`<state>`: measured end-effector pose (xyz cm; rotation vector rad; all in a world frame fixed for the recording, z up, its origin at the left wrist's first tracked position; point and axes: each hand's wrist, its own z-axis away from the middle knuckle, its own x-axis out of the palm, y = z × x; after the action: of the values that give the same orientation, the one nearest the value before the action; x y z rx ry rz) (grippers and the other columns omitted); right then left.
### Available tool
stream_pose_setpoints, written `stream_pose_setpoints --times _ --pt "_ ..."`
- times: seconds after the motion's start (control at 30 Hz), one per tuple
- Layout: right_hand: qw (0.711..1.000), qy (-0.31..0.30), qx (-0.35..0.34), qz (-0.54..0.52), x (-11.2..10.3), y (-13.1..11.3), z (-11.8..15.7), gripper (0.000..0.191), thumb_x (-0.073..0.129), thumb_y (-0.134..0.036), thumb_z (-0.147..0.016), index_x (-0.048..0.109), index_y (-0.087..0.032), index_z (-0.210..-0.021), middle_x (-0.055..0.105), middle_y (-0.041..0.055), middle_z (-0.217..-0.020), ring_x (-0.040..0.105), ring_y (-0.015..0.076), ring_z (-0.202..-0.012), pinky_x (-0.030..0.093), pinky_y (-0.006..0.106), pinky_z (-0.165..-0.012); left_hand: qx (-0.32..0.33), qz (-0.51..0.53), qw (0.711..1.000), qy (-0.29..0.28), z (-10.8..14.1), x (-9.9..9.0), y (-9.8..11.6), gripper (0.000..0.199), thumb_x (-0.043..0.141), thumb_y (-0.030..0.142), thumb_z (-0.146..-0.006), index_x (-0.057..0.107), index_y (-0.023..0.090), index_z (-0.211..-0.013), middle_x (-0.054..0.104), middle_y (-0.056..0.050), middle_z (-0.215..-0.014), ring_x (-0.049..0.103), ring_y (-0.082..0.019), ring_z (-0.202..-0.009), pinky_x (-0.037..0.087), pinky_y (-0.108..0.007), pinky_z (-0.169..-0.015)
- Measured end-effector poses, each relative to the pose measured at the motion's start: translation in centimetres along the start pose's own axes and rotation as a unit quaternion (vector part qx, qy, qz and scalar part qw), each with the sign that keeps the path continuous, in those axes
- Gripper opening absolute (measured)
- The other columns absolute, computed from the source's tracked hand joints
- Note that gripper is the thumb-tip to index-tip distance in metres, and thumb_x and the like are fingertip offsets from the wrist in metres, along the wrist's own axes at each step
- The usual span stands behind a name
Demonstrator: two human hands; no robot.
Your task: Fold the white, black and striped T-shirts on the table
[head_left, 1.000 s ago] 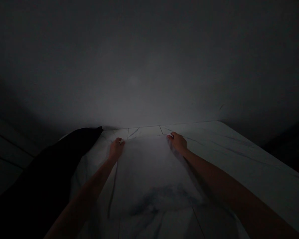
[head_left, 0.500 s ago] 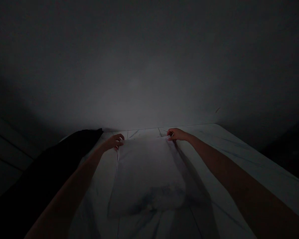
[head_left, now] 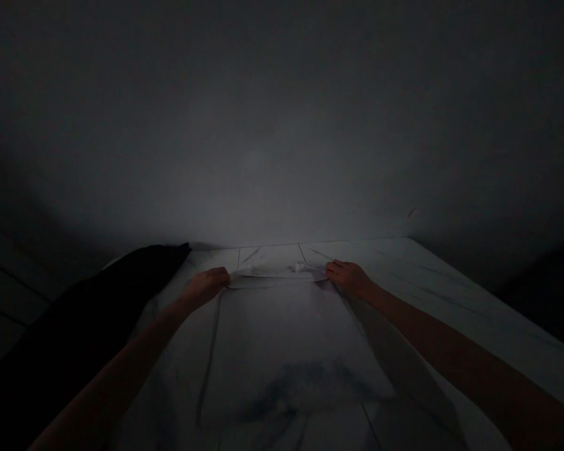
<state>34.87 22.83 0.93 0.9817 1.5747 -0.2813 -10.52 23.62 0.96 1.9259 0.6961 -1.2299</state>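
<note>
The left hand (head_left: pixel 205 287) and right hand (head_left: pixel 350 279) grip the top edge of a soft white pillowcase (head_left: pixel 286 351). It lies on a smooth white bed sheet (head_left: pixel 451 300), beside a long black cloth (head_left: pixel 98 313).

I'm counting one left hand (head_left: pixel 205 287) and one right hand (head_left: pixel 350 280) right now! I'm also seeing one pillow (head_left: pixel 286 351), one dark bundle (head_left: pixel 89 319), one sheet (head_left: pixel 451 307).

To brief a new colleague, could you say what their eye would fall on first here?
Your eye goes first to the left hand and right hand holding the far edge of a pale pillowcase, low in the centre. Beside them, at left, lies a dark fabric bundle on the pale sheet.
</note>
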Motion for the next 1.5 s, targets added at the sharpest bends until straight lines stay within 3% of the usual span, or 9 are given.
stream_pose_setpoints --times 0.17,0.3,0.47,0.63,0.83,1.0,1.17,1.3,1.5 --pt "1.0 -0.003 0.005 -0.003 0.5 0.1 0.0 0.022 0.049 -0.009 -0.094 0.069 -0.018 -0.095 0.068 0.0101 -0.1 0.06 0.0203 -0.091 0.044 0.027 -0.07 0.001 -0.002 1.0 0.012 0.3 0.6 -0.5 0.02 0.052 0.015 -0.085 0.069 0.024 -0.087 0.07 -0.005 -0.095 0.065 -0.019 -0.089 0.047 -0.025 -0.075" --pt "0.999 -0.028 0.024 -0.014 0.0 0.4 -0.9 0.021 0.05 -0.009 -0.091 0.068 -0.02 -0.096 0.066 0.0092 -0.103 0.06 0.0199 -0.09 0.044 0.026 -0.063 -0.055 0.023 0.998 0.024 -0.1 0.5 -0.2 0.028 0.052 0.012 -0.08 0.069 0.025 -0.097 0.072 -0.005 -0.101 0.066 -0.021 -0.094 0.048 -0.029 -0.082" --pt "0.999 -0.033 -0.022 0.0 -0.4 0.4 -1.5 0.021 0.05 -0.007 -0.088 0.067 -0.02 -0.091 0.065 0.0098 -0.099 0.059 0.0205 -0.086 0.044 0.027 -0.059 -0.112 0.05 0.992 0.025 -0.4 0.4 0.6 0.048 0.051 0.006 -0.073 0.066 0.029 -0.113 0.07 -0.003 -0.115 0.066 -0.022 -0.096 0.049 -0.03 -0.082" --pt "0.999 -0.048 -0.019 -0.012 -0.3 0.2 -1.6 0.022 0.049 -0.006 -0.087 0.067 -0.019 -0.092 0.065 0.0098 -0.1 0.06 0.0204 -0.088 0.045 0.027 -0.061 -0.08 0.052 0.995 0.0 -0.5 0.4 0.3 0.034 0.051 0.011 -0.078 0.07 0.026 -0.101 0.07 -0.004 -0.105 0.066 -0.021 -0.094 0.048 -0.029 -0.081" --pt "0.987 -0.108 0.064 -0.096 -1.0 0.5 -2.0 0.025 0.053 -0.011 -0.085 0.065 -0.022 -0.104 0.064 0.0075 -0.111 0.062 0.0194 -0.096 0.044 0.025 -0.065 -0.075 0.05 0.996 -0.028 -0.7 -0.6 -0.1 0.01 0.061 0.021 -0.078 0.069 0.024 -0.082 0.066 -0.002 -0.08 0.063 -0.018 -0.077 0.045 -0.025 -0.074" --pt "0.957 -0.153 0.13 -0.207 -1.1 1.4 -3.6 0.023 0.06 -0.021 -0.082 0.066 -0.023 -0.104 0.065 0.0054 -0.11 0.063 0.0185 -0.091 0.044 0.024 -0.07 -0.082 0.116 0.99 0.005 -1.9 -1.1 -0.8 0.019 0.073 0.034 -0.07 0.061 0.023 -0.06 0.058 0.002 -0.058 0.055 -0.014 -0.057 0.041 -0.023 -0.063" --pt "0.902 -0.235 0.178 -0.316 -1.1 3.1 -5.8 0.01 0.067 -0.028 -0.075 0.066 -0.02 -0.08 0.068 0.005 -0.084 0.062 0.0199 -0.08 0.044 0.027 -0.071 -0.095 0.179 0.978 -0.04 -3.5 -1.3 -1.7 0.032 0.071 0.047 -0.067 0.057 0.023 -0.052 0.054 0.003 -0.05 0.048 -0.013 -0.051 0.033 -0.022 -0.053" --pt "0.865 -0.291 0.197 -0.357 -1.4 4.0 -6.5 0.024 0.067 -0.042 -0.076 0.062 -0.02 -0.068 0.058 -0.0013 -0.059 0.054 0.0135 -0.056 0.043 0.025 -0.058 -0.108 0.203 0.971 -0.068 -3.7 -1.6 -1.9 0.035 0.069 0.052 -0.066 0.057 0.023 -0.051 0.052 0.002 -0.05 0.045 -0.014 -0.053 0.029 -0.023 -0.051" --pt "0.829 -0.345 0.215 -0.386 -1.7 4.6 -7.0 0.044 0.075 -0.061 -0.064 0.061 -0.019 -0.064 0.053 -0.0032 -0.052 0.049 0.0109 -0.049 0.042 0.025 -0.054 -0.095 0.188 0.974 -0.086 -3.6 -1.9 -1.8 0.042 0.067 0.056 -0.068 0.05 0.022 -0.05 0.048 0.002 -0.05 0.043 -0.013 -0.054 0.029 -0.023 -0.052"
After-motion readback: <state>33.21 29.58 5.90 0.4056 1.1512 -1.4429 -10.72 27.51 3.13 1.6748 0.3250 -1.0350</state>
